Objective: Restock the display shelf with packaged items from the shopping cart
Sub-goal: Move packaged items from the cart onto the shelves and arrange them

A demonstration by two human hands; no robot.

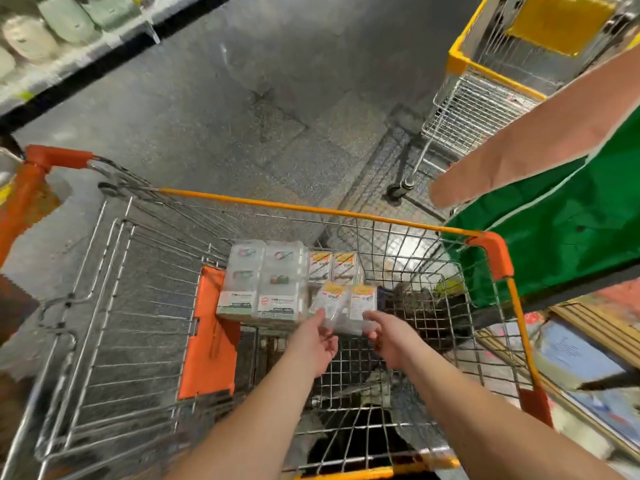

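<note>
A wire shopping cart (pixel 346 213) with an orange rim fills the lower view. Inside it stand clear plastic packs (pixel 263 282) with green-and-white labels, and beside them small packs with orange-topped labels (pixel 334 268). My left hand (pixel 317 344) and my right hand (pixel 391 337) both reach into the cart. Together they grip a pair of the orange-labelled packs (pixel 346 301) from below, left hand on the left edge, right hand on the right edge. A display shelf (pixel 52 39) with pale rounded items runs along the upper left.
Another person's bare arm (pixel 530 133) and green garment (pixel 561 223) lean in from the right over the cart's corner. A second empty wire cart (pixel 485 98) with a yellow rim stands at the upper right. An orange child-seat flap (pixel 211 334) sits inside my cart. Grey floor lies ahead.
</note>
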